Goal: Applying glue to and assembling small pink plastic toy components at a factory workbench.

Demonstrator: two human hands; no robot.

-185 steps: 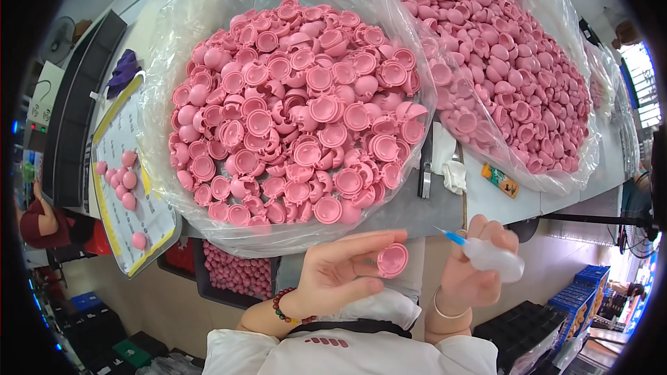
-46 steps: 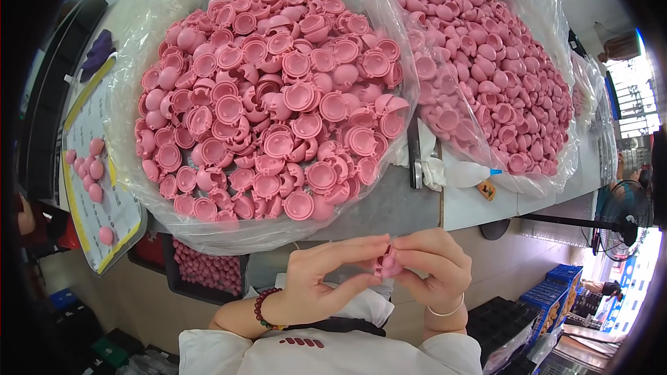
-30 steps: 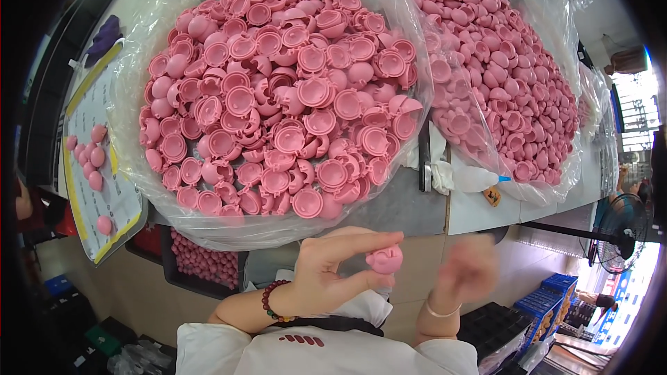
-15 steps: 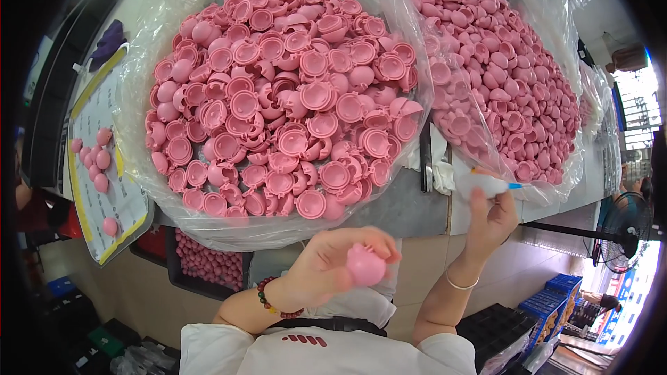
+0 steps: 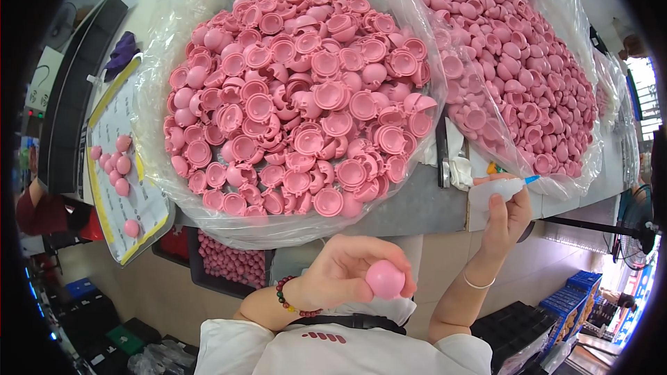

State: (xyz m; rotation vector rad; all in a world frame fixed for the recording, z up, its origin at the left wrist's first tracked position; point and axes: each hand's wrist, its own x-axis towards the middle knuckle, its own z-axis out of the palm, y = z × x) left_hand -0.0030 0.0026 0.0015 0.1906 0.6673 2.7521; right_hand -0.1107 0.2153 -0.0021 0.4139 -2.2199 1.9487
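Note:
Between the thumb and fingers of my left hand [image 5: 345,269] is a round pink plastic ball [image 5: 385,280], its smooth side showing. My right hand [image 5: 511,217] grips a translucent white squeeze bottle [image 5: 489,194], whose blue nozzle [image 5: 531,179] points up and to the right. The two hands are well apart, so the bottle does not touch the ball. Beyond my left hand, a large clear bag [image 5: 229,237] lies open, heaped with pink half-shells [image 5: 310,141]; many are hinged pairs lying open.
A second clear bag of pink half-shells [image 5: 517,69] stands at the right. Several pink balls [image 5: 123,164] lie on a yellow-edged tray [image 5: 149,201] at the left. Below the table edge sits a dark crate [image 5: 208,279] of pink pieces. A white crumpled tissue [image 5: 460,172] lies between the bags.
The whole view has shifted slightly, so most things sit farther right. The pink ball has turned in my left hand. My right hand has tilted the bottle, its nozzle now pointing higher.

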